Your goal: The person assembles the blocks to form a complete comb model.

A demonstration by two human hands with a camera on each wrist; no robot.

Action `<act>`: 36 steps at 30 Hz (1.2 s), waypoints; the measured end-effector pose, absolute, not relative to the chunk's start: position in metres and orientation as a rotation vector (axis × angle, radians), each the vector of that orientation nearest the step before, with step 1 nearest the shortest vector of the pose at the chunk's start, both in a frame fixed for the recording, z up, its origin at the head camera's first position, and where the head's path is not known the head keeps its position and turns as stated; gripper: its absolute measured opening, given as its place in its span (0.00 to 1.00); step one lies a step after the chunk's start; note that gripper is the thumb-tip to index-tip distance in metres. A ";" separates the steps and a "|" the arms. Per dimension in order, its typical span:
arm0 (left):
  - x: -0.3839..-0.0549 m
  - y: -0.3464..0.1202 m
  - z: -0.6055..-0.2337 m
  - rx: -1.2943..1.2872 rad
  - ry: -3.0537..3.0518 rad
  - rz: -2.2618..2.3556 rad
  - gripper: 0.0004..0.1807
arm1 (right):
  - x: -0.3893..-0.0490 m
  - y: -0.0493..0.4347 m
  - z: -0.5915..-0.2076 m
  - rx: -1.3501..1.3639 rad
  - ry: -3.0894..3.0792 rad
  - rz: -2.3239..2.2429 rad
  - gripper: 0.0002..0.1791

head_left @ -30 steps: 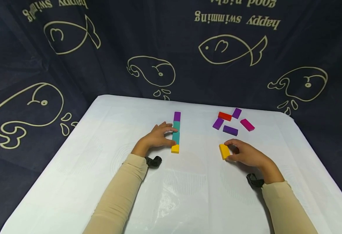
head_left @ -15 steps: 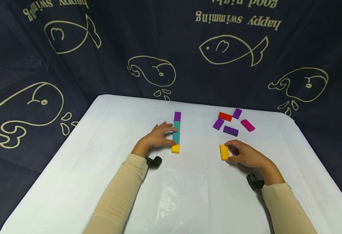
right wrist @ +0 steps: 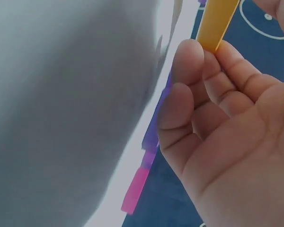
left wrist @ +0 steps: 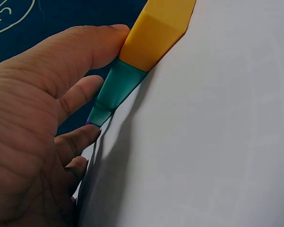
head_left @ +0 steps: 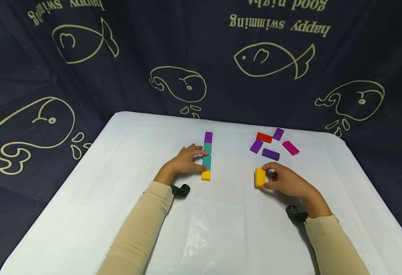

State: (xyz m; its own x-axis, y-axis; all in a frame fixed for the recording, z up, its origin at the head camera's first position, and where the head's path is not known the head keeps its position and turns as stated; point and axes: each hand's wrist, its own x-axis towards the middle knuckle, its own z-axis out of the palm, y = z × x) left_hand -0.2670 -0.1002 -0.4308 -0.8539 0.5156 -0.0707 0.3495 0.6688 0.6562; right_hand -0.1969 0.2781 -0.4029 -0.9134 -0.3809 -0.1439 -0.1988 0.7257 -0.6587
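A straight row of blocks runs away from me on the table: a yellow block nearest, teal blocks in the middle, a purple block at the far end. My left hand rests along the row's left side, its thumb at the yellow block and fingers at the teal ones. In the left wrist view the thumb touches the yellow block's edge. Off to the right, my right hand pinches another yellow block between thumb and fingers. That block appears tilted in the right wrist view.
Several loose blocks lie beyond my right hand: a red block, a magenta block, a dark purple block and two lighter purple ones. A white cover spreads over the table. Behind it hangs a dark printed cloth.
My right hand has shifted slightly left with the yellow block, which has turned a little more upright in the head view. The left hand and the row have stayed put.
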 end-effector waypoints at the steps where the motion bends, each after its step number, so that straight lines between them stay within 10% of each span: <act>1: -0.267 -0.100 -0.431 0.697 2.634 0.960 0.35 | -0.197 0.276 -0.402 -0.455 2.663 -0.980 0.29; 36: -0.269 -0.099 -0.432 0.672 2.639 0.945 0.35 | -0.197 0.188 -0.388 -0.587 2.643 -1.127 0.28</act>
State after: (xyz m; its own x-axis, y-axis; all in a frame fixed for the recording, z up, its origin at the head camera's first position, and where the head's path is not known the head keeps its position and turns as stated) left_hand -0.2692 -0.0994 -0.4315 -0.8596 0.5039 -0.0847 0.3357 0.6819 0.6499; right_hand -0.1968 0.1884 -0.3878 -0.8988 -0.4370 -0.0351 -0.2773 0.6286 -0.7266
